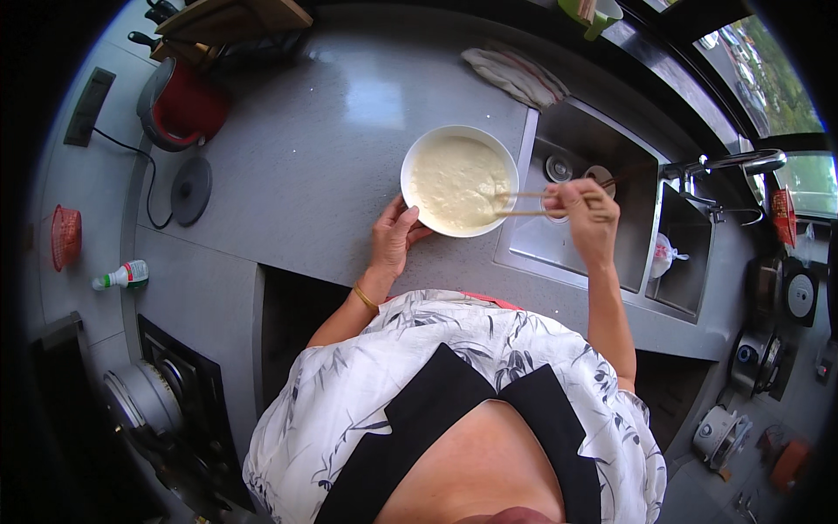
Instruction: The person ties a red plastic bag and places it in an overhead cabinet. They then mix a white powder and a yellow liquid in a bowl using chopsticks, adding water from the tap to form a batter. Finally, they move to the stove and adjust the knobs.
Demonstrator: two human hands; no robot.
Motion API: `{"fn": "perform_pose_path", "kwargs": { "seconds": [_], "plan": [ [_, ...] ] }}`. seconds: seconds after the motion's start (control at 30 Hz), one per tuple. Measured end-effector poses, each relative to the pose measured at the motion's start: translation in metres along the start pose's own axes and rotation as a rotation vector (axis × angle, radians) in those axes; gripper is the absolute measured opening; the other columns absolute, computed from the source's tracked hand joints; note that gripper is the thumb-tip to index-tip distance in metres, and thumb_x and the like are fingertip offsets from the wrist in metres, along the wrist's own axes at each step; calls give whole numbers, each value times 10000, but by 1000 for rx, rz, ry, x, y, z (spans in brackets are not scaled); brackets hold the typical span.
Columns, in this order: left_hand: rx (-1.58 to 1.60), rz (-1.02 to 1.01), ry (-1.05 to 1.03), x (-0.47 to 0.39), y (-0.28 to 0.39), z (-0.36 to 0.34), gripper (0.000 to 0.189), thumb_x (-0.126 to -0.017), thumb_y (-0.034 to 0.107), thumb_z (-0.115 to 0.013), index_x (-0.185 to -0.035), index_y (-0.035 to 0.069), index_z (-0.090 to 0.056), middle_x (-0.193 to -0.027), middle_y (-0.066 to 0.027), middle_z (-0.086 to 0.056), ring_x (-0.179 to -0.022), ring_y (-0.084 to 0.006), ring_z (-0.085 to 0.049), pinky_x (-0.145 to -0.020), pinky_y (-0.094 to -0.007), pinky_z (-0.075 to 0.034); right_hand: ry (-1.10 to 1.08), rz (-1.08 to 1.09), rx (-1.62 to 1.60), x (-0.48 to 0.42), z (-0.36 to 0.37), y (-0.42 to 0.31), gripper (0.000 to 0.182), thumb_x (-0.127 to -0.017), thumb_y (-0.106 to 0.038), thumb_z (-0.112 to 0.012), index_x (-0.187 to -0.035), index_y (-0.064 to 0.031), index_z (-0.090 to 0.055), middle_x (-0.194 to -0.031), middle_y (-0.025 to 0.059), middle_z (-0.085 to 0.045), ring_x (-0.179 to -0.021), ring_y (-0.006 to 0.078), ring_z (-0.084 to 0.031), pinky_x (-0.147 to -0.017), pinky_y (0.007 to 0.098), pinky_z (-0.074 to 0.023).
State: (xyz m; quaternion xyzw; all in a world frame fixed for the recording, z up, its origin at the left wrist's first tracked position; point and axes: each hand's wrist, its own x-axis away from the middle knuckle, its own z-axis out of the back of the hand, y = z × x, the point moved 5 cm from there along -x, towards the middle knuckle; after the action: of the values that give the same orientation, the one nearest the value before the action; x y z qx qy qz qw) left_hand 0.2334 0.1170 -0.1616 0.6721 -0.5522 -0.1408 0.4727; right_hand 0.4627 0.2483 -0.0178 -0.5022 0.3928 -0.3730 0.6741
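A white bowl [407,171] rests on the grey countertop just left of the sink, filled with a pale, lumpy batter [455,180]. My left hand [395,237] grips the lower left rim of the bowl, thumb on the edge and fingers against the outer wall. In my right hand [589,213] is a pair of wooden chopsticks [524,213], held slightly apart. Their tips dip into the right side of the batter, and their shafts pass over the rim towards the sink.
To the right is a double steel sink [589,275] with a faucet [733,164]; cups and a tied plastic bag [666,254] sit inside. A cloth [517,75] lies behind it. At left stand a red kettle [186,108], its base [191,191], a spray bottle [124,275] and a pot [147,396].
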Motion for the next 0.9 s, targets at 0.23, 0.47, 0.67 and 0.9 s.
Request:
{"fn": "perform_pose_path", "kwargs": {
  "seconds": [0.23,0.47,0.67,0.9],
  "plan": [
    [34,13,-42,0,-1,1,581,-824,252,-633,-1299,12,-401,-1134,-84,-560,-910,-164,-620,-729,-280,-554,-26,210,-119,-13,-63,17,105,-886,-58,-560,-884,27,-622,-766,69,-662,-715,99,-617,-651,213,-491],
    [26,-6,-7,-1,-1,1,578,-831,244,-625,-1306,11,-394,-1130,-86,-562,-908,-165,-620,-728,-284,-556,-251,46,34,-6,-9,-7,144,-906,-67,-527,-919,34,-629,-833,78,-653,-752,122,-632,-667,222,-534],
    [29,17,-43,0,0,-1,566,-837,243,-620,-1302,8,-399,-1123,-89,-565,-897,-166,-622,-738,-291,-550,-103,269,-27,-26,-63,8,57,-862,-36,-581,-850,4,-620,-794,63,-662,-720,103,-618,-629,221,-501],
    [6,-6,-9,-1,-2,-2,554,-846,238,-607,-1302,4,-394,-1112,-102,-576,-912,-175,-624,-742,-292,-548,-170,60,-1,-14,-18,-2,115,-881,-101,-586,-868,-3,-645,-732,39,-650,-674,81,-601,-582,203,-482]
  ]
}}
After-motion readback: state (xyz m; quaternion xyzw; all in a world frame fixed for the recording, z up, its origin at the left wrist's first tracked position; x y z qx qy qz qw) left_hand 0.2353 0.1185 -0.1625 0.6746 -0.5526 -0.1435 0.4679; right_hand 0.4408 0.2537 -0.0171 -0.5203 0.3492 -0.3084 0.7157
